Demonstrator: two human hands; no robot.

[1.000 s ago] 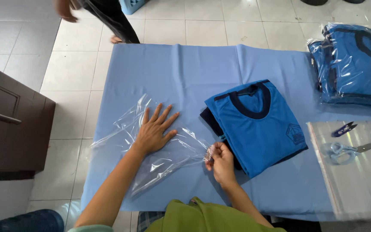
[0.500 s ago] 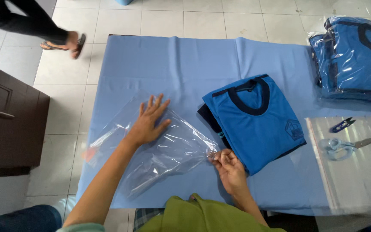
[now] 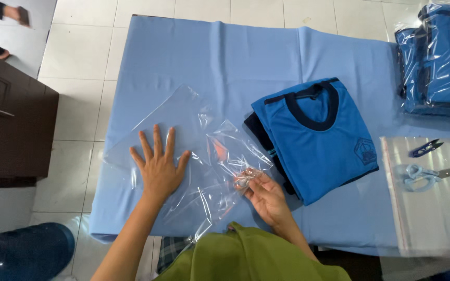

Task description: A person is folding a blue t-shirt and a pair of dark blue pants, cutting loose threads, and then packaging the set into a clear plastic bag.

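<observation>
Left hand (image 3: 158,169) flattens clear bag (image 3: 194,156); right hand (image 3: 267,198) pinches its edge.

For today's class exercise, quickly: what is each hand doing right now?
Left hand: open, flat on the clear plastic bag.
Right hand: fingers pinching the bag's edge.

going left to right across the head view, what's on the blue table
left hand flat on the clear plastic bag → right hand pinching the bag's edge → folded blue shirt → scissors on a stack of clear bags
</observation>
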